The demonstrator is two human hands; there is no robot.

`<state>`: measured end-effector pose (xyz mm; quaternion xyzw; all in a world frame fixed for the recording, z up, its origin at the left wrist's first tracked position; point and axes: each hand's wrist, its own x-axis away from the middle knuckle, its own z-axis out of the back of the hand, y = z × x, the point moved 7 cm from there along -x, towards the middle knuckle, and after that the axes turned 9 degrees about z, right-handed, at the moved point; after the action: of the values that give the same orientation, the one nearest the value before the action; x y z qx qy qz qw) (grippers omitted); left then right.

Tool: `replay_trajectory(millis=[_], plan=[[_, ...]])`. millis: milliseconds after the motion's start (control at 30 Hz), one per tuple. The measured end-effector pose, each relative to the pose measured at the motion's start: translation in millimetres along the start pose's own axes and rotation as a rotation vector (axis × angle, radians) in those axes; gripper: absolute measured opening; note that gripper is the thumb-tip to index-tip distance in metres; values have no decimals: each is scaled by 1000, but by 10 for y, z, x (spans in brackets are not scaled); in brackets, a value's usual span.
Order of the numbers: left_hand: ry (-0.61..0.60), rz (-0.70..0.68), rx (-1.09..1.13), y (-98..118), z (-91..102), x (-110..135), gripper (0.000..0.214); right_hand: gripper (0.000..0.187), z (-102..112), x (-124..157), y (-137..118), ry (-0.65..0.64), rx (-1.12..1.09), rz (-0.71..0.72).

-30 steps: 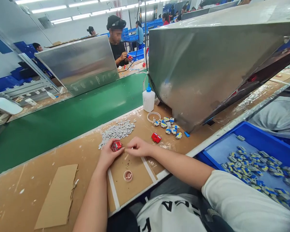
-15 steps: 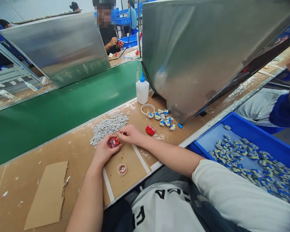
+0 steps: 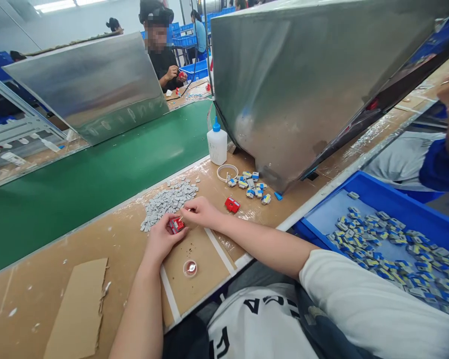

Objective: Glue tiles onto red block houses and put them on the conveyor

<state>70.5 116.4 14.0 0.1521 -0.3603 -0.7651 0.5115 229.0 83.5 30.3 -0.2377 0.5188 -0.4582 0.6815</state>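
Observation:
My left hand (image 3: 163,236) is wrapped round a small red block-like part (image 3: 177,226), whose upper face shows between thumb and fingers. Just above it, my right hand (image 3: 199,211) pinches a thin, light-tipped stick-like tool (image 3: 182,218) whose tip meets the red part; most of the tool is hidden by the fingers. Beyond my hands spreads a pile of small grey flat pieces (image 3: 168,202). A second red part (image 3: 232,204) lies on the table to the right. Nearer to me stands a small clear cup (image 3: 190,268) with reddish contents, with tiny dark bits beside it.
A white bottle with a blue cap (image 3: 217,144), a tape ring (image 3: 227,172) and several blue-grey-yellow parts (image 3: 250,184) stand before a large metal panel (image 3: 303,89). At right is a blue bin (image 3: 314,234) of similar parts. Cardboard (image 3: 77,309) lies left; a green belt (image 3: 134,144) runs behind.
The camera view has shifted slightly. My left hand still holds the red part, and my right hand keeps the tool at it with only a tiny movement.

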Motion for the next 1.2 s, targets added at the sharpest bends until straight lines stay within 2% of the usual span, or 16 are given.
replay_trajectory(millis=[333,500,733,900,1133,1200], plan=[[-10,-13,-17,33,6,23,45,42,-18,-18,55,13,-4,-7],[-9,22,10,23,20,24,50,40,12,-11,86,20,-5,9],[23,38,3,17,67,20,48,37,-26,14,2,-51,-56,11],[41,20,-49,69,75,26,43,39,-94,16,-68,-95,-71,64],[6,2,-65,65,37,36,44,41,16,-21,12,48,-11,12],[19,11,-22,42,64,25,46,43,52,16,-95,15,-29,33]])
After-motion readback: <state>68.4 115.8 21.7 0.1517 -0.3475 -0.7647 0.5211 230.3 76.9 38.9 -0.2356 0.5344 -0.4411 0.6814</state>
